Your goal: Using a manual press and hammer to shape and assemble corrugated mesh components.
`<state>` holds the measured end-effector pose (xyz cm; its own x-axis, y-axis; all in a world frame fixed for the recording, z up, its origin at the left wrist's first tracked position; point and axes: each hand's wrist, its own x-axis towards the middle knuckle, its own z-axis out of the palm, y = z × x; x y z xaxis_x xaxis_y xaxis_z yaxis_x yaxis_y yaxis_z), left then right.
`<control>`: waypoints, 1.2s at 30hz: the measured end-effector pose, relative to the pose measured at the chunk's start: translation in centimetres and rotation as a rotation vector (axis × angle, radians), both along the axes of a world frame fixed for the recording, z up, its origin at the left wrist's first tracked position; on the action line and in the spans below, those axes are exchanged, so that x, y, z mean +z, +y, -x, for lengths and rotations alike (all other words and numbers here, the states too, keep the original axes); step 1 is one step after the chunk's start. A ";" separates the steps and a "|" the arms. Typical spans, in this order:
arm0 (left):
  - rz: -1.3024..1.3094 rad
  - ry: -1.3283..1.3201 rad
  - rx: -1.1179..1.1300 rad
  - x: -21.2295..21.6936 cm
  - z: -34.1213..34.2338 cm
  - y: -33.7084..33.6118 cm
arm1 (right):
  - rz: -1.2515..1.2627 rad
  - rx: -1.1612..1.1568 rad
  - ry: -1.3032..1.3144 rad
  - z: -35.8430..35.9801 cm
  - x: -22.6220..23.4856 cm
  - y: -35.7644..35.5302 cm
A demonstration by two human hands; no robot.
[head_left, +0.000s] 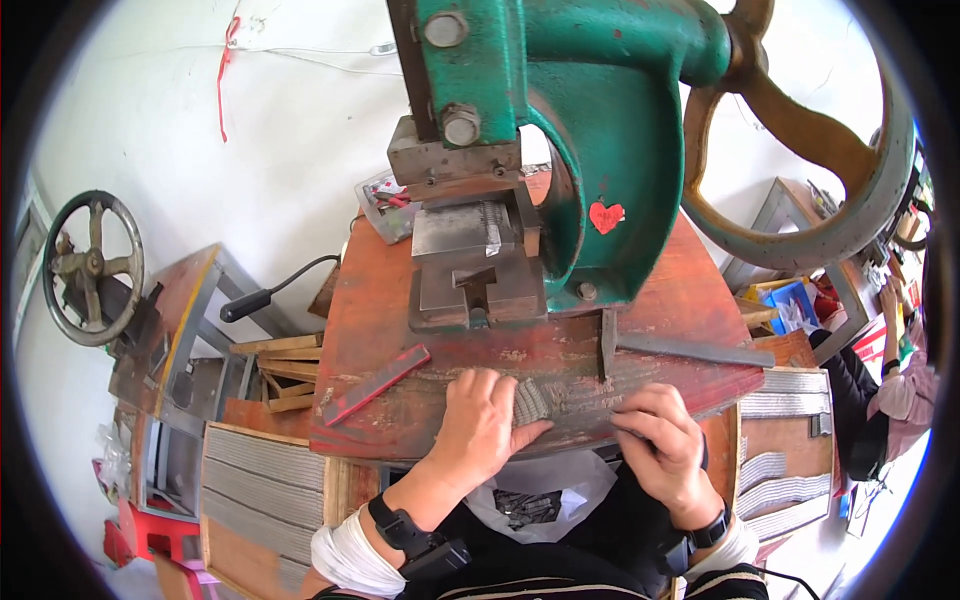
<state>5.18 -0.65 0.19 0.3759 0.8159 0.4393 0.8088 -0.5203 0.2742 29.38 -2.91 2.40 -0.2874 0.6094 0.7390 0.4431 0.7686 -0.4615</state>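
Note:
My left hand point(478, 425) rests at the near edge of the worn red wooden table. Its thumb and fingers close round a short stack of small grey metal pieces point(532, 400). A little to the right, my right hand point(662, 440) is curled, thumb and fingertips together over the table edge. Whatever they pinch is too small to make out. Beyond it lies a hammer point(690, 349), its head toward the middle and its handle pointing right. Left of my left hand, a flat red and dark bar point(377, 385) lies slantwise on the tabletop point(370, 290).
A green hand press point(625, 150) with a metal die block point(470, 285) stands behind my hands. Its large wheel point(800, 250) overhangs the right side. Wooden trays point(262, 495) point(785, 440) of grey strips flank me. Below the edge, a plastic bag point(590, 490) holds dark pieces. Someone sits far right.

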 end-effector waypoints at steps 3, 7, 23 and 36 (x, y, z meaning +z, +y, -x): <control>0.541 -0.962 0.106 1.2 0.6 -1.3 | -0.011 -0.024 0.053 -1.2 -0.3 -2.2; 1.111 -2.146 -0.515 1.2 1.5 -3.0 | 0.046 0.038 0.053 -1.8 -1.7 -3.1; 0.938 -0.538 0.282 -13.8 6.1 -14.0 | 0.254 0.112 -0.102 -1.2 -3.6 -2.6; 0.684 -0.767 1.099 -11.7 32.2 -37.1 | 0.197 0.214 -0.213 3.4 -3.0 -0.8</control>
<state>-26.98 -37.73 -11.55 -0.6805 0.6534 -0.3316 0.2512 0.6332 0.7321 25.95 -3.68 -0.61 -0.5587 0.6438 0.5229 0.3842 0.7596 -0.5248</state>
